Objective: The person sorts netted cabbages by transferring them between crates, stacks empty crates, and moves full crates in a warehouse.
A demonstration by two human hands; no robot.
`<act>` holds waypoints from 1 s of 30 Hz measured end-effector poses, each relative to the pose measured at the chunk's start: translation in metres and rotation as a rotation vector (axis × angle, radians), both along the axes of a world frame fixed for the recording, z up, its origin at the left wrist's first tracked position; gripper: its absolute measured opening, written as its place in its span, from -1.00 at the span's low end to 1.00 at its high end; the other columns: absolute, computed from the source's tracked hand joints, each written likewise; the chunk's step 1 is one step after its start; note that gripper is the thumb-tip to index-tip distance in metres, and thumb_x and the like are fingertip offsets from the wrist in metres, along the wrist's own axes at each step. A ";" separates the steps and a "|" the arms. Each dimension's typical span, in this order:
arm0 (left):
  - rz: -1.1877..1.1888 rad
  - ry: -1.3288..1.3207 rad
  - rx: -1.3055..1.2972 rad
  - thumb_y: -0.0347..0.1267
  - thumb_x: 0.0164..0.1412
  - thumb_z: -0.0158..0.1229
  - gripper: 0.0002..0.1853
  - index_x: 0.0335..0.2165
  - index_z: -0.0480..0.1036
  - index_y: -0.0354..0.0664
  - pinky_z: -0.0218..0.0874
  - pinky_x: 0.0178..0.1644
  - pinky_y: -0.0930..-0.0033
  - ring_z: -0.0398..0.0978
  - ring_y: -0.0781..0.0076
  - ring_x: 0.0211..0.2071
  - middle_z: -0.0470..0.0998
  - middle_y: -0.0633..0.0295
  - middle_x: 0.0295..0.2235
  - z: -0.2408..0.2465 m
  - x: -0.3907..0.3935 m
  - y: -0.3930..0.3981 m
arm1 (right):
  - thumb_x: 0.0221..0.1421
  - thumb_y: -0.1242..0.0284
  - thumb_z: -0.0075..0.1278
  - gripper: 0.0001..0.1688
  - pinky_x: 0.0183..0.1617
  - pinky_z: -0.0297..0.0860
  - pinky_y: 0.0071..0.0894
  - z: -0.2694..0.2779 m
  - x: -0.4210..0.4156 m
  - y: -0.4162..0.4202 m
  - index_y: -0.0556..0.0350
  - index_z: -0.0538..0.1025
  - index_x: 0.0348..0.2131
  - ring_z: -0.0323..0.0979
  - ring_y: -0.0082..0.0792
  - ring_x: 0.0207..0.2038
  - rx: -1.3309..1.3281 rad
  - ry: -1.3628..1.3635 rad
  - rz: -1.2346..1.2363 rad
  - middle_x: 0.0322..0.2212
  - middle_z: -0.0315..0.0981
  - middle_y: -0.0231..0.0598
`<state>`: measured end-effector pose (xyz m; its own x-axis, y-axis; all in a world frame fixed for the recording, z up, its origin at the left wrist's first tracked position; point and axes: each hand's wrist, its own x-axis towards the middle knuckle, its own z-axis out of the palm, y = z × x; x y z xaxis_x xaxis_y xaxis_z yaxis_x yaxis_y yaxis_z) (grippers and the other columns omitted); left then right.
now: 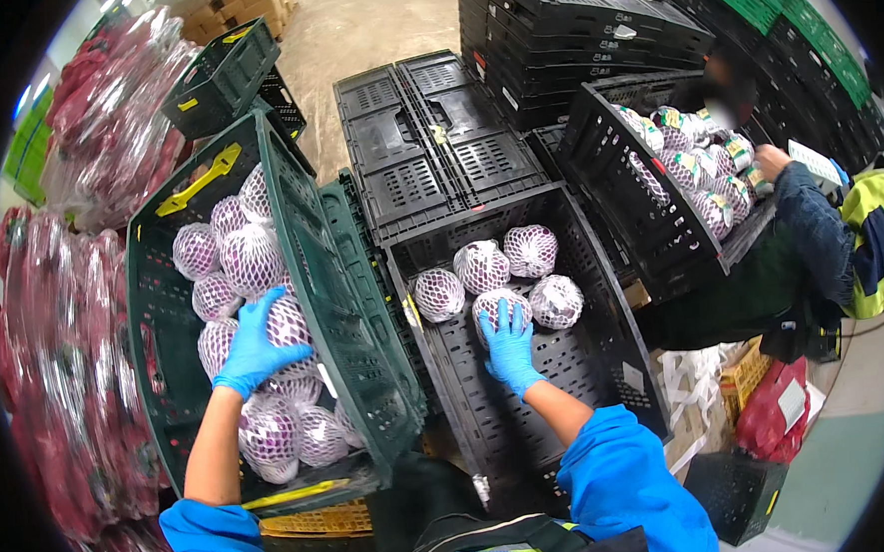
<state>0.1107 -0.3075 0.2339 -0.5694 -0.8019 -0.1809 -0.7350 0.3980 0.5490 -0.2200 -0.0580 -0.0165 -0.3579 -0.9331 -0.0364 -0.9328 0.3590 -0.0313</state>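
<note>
My left hand (264,347), in a blue glove, spreads its fingers over a net-wrapped purple cabbage (287,325) in the dark green crate (138,314) at left; whether it grips it I cannot tell. More purple cabbages (252,257) in white foam nets fill that crate. In the black crate (583,396) before me lie several more wrapped cabbages (481,266), grouped towards its far end. My right hand (511,351), gloved too, rests with fingers apart on the nearest cabbage (497,307) of that group.
Folded black crates (442,133) lie beyond the black crate, with a tall stack (586,28) behind. At right a co-worker's hand (772,161) is at a tilted black crate (634,213) of labelled, wrapped cabbages. Red net sacks (79,370) under film stand at left; a red sack (772,416) lies at lower right.
</note>
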 end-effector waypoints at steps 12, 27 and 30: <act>0.706 1.320 0.377 -0.25 0.24 0.14 -0.36 0.22 0.18 -0.19 0.23 0.21 0.01 0.31 0.16 0.18 0.33 0.08 0.17 0.069 0.104 0.086 | 0.17 0.38 0.10 -0.35 0.17 0.33 -0.32 0.154 0.006 0.052 0.19 0.30 0.19 0.40 -0.26 0.05 -0.286 -1.637 -0.095 0.09 0.34 -0.04; 0.100 0.381 -0.045 -0.30 -0.23 0.47 -0.20 0.05 0.36 -0.22 0.23 0.04 0.02 0.25 -0.04 0.07 0.29 -0.01 0.02 -0.087 -0.202 0.213 | 0.29 0.16 -0.16 -0.49 0.15 0.27 -0.22 0.056 -0.044 0.005 0.15 0.45 0.03 0.39 -0.10 0.00 -0.266 -1.130 -0.008 -0.07 0.50 -0.12; -0.099 0.005 -0.341 -0.30 0.01 0.26 -0.41 0.07 0.40 0.07 0.27 -0.07 -0.15 0.23 -0.21 0.09 0.27 -0.01 0.07 -0.168 -0.230 0.199 | 0.18 0.14 -0.05 -0.45 0.23 0.12 0.09 0.018 -0.084 -0.019 -0.10 0.43 0.12 0.26 0.02 0.13 -0.278 -0.494 0.341 0.09 0.35 -0.08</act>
